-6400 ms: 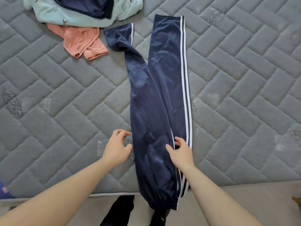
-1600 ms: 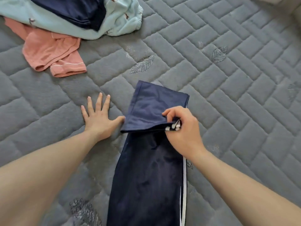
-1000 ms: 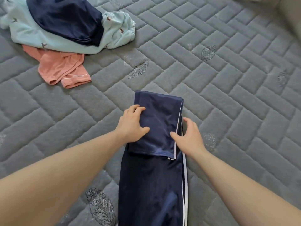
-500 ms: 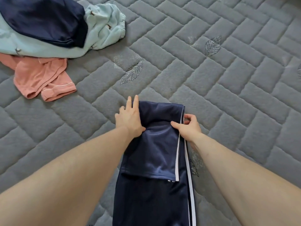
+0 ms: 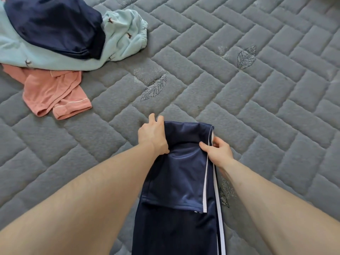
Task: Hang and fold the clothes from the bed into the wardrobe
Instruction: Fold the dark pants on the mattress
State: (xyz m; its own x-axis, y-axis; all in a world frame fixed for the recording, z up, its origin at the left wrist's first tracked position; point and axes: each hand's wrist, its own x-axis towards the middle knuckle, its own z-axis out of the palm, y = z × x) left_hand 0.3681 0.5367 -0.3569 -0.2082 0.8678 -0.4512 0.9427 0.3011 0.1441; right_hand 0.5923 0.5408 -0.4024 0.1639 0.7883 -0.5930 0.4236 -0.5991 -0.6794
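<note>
step: second fold of trousers on bed | left hand and right hand fingers pinch far fold corners | advice: draw both corners back evenly, stripes aligned

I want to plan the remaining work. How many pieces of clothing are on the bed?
4. Navy trousers under both hands, near edge; a dark blue garment on the light blue one, far left; pink shorts below. More may be hidden.
</note>
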